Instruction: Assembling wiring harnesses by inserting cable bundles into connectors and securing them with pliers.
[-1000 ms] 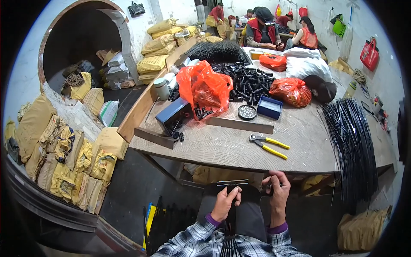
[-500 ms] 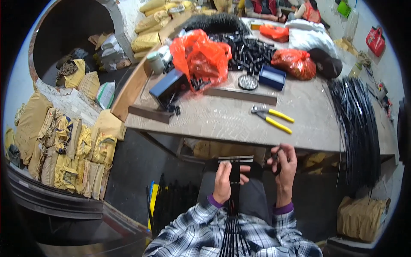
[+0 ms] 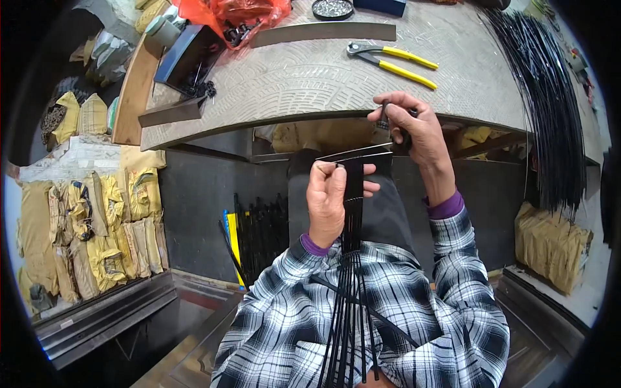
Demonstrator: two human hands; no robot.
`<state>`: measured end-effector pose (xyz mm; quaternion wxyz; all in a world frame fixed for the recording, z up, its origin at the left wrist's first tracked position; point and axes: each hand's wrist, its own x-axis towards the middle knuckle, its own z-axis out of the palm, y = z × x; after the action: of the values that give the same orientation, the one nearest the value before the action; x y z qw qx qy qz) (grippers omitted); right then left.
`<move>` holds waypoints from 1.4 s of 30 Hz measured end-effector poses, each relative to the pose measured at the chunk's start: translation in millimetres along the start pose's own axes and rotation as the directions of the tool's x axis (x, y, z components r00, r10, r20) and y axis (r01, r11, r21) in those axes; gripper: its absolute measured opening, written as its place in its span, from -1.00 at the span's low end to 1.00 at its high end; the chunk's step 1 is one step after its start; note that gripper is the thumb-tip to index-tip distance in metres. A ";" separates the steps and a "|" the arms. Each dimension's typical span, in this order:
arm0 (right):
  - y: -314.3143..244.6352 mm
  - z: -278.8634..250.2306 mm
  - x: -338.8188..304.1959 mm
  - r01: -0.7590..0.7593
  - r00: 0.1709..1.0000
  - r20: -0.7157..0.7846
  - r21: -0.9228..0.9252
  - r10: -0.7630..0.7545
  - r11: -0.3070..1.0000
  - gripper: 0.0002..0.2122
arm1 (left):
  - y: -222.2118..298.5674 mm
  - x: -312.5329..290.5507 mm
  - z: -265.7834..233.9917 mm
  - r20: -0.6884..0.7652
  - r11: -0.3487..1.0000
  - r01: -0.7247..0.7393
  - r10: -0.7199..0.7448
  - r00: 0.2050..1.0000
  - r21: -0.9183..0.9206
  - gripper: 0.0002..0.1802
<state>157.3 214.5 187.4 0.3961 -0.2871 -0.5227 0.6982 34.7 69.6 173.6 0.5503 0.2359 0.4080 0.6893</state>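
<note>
My left hand [image 3: 326, 200] is closed around a flat band of black strips [image 3: 353, 181], thumb on top and fingertips showing past its far side. Two thin silvery strips [image 3: 365, 152] lie crosswise at the band's top end. From the lower part of the band, loose black strips [image 3: 346, 294] fan out over my plaid shirt. My right hand [image 3: 419, 132], raised at the table's front edge, has its fingers curled around small black pieces [image 3: 402, 137], close to the right ends of the silvery strips. The fingers partly hide these pieces.
Yellow-handled pliers [image 3: 394, 61] lie on the table [image 3: 278, 81] beyond my hands. Metal bars [image 3: 323, 33], a blue box [image 3: 187, 58], a red plastic bag [image 3: 239, 16] and a round dish [image 3: 332, 9] are there too. Long black strips [image 3: 550, 103] hang over the right side.
The view has tilted down, so the table sits higher in it. My right hand has come nearer the silvery strips, which now slant up to the right. My left hand keeps the band.
</note>
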 end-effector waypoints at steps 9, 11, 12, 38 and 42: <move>3.3 26.7 -1.9 -0.102 0.979 0.188 0.131 0.077 0.986 -0.80 | 0.8 -16.0 7.5 0.073 0.999 -0.028 0.029 0.997 -0.021 -0.60; 0.0 30.9 -3.2 -0.114 0.977 0.194 0.122 0.089 0.986 -0.80 | 1.2 -15.0 8.4 0.084 0.999 -0.037 0.038 0.996 -0.013 -0.57; -0.4 32.4 -3.5 -0.123 0.975 0.199 0.112 0.099 0.986 -0.79 | 1.2 -14.6 8.6 0.100 0.999 -0.049 0.050 0.994 -0.007 -0.54; 3.5 39.6 -9.1 -0.068 0.970 0.235 0.029 0.060 0.997 -0.80 | -1.7 -14.3 10.8 0.107 0.998 -0.067 0.068 0.992 -0.009 -0.55; 8.0 40.6 -8.6 -0.077 0.970 0.234 0.023 0.069 0.997 -0.79 | -2.2 -15.5 9.2 0.098 0.995 -0.095 0.092 0.991 0.019 -0.53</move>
<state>126.7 185.7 191.4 0.3107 -0.2161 -0.5435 0.7493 47.4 57.7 178.9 0.5339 0.2944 0.3772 0.6971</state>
